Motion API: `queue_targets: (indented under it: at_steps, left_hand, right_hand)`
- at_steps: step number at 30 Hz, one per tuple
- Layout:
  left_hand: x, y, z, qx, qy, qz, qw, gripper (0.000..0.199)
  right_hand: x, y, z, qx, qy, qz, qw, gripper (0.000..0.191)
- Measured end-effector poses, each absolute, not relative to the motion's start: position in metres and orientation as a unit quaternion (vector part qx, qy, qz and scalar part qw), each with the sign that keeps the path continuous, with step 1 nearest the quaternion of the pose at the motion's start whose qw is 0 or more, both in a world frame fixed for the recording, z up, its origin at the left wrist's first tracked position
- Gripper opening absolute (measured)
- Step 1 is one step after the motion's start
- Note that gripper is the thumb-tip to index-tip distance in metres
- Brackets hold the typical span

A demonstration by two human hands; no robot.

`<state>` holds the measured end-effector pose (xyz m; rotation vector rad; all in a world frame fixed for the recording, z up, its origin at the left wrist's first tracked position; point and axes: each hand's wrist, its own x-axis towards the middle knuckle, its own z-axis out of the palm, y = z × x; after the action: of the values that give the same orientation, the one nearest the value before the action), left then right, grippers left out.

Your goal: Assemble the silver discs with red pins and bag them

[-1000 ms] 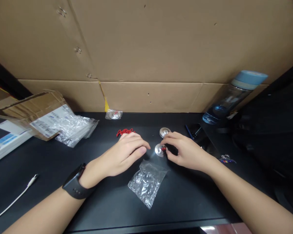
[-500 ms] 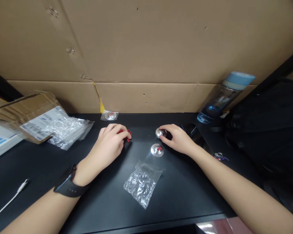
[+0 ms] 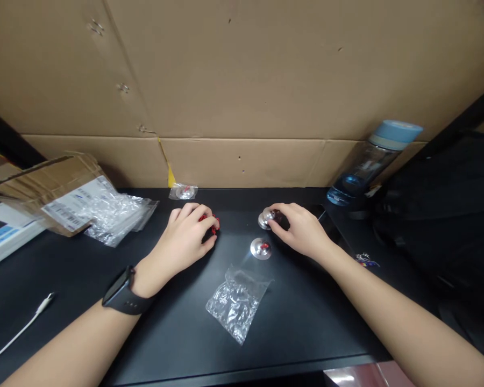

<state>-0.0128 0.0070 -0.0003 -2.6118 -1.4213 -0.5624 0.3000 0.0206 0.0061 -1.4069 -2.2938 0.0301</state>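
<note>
My left hand (image 3: 189, 234), with a black watch on its wrist, curls over a tangle of red cord (image 3: 215, 224) on the black table. Part of the cord is hidden under the fingers. Between thumb and fingers my right hand (image 3: 300, 226) grips a small silver cymbal (image 3: 270, 214), partly covered by the hand. It overlaps another silver disc (image 3: 263, 221) beneath it; I cannot tell whether they touch. Nearer me a domed cymbal (image 3: 260, 249) with red cord at its centre lies flat. A crumpled clear plastic bag (image 3: 237, 303) lies in front of it.
At the back lies a bagged cymbal (image 3: 184, 191). An open cardboard box (image 3: 68, 201) and clear bags (image 3: 116, 217) stand left, near a white cable (image 3: 28, 323). A blue-lidded bottle (image 3: 367, 166), keyring (image 3: 365, 260) and black bag (image 3: 447, 226) are right.
My right fingers have lifted a cymbal slightly, so a second disc shows under it. My left thumb has moved out from the fingers over the red cord. The view has shifted slightly.
</note>
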Motion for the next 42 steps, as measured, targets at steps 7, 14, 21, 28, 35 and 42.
queue_targets:
  at_steps: [7, 14, 21, 28, 35, 42]
  left_hand:
    - [-0.009, 0.004, -0.003, -0.867, -0.463, -0.169, 0.074, 0.015]
    - [-0.003, 0.001, -0.007, -0.862, -0.47, -0.18, 0.063, 0.034]
    - [0.014, -0.003, -0.014, -0.86, -0.469, -0.191, 0.062, 0.011]
    - [0.02, -0.005, -0.011, -0.852, -0.464, -0.241, -0.015, 0.016]
    - [0.029, -0.024, 0.008, -0.794, -0.47, -0.379, -0.079, 0.016]
    - [0.035, -0.037, 0.015, -0.798, -0.441, -0.407, -0.058, 0.013]
  right_hand:
    - [0.298, 0.016, 0.012, -0.517, -0.819, 0.035, 0.249, 0.022]
    - [0.298, 0.016, 0.01, -0.505, -0.81, 0.1, 0.28, 0.021]
    - [0.292, 0.008, 0.013, -0.478, -0.774, 0.191, 0.369, 0.026]
    - [0.286, -0.005, 0.023, -0.438, -0.721, 0.322, 0.43, 0.035]
    - [0.277, -0.02, 0.025, -0.372, -0.721, 0.392, 0.434, 0.034]
    - [0.269, -0.033, 0.017, -0.346, -0.727, 0.365, 0.468, 0.035]
